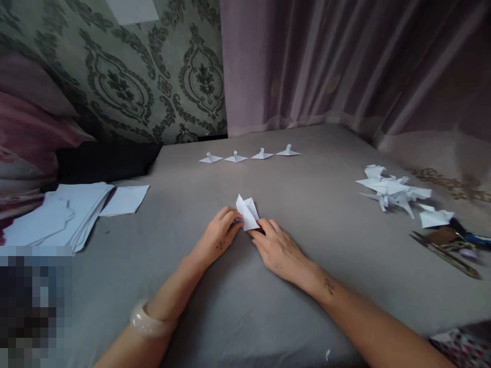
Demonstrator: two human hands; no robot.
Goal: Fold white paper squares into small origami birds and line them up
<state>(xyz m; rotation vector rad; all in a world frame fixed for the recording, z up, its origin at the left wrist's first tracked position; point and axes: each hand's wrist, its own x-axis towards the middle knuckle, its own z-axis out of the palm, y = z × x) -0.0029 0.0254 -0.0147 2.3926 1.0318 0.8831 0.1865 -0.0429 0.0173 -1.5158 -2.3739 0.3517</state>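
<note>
Grey cloth [322, 194] spreads over the whole surface, with patterned wallpaper [118, 87] and a mauve curtain [249, 66] behind. On it, the folded paper [249, 217] is the landmark: white, creased, with points standing up. At its lower left side, the left hand [220, 232] has it pinched in bent fingers; a pale bracelet [151, 322] circles that forearm. At its lower right, the right hand [280, 248] grips it too, fingertips partly hidden. Beyond the folded paper stands a row of four paper figures [262, 155]. Well to its left lie a small sheet [125, 200] and, farther out, a stack of sheets [46, 217]. Well to its right are a heap of folded pieces [395, 189] and a slim pointed tool [445, 254].
</note>
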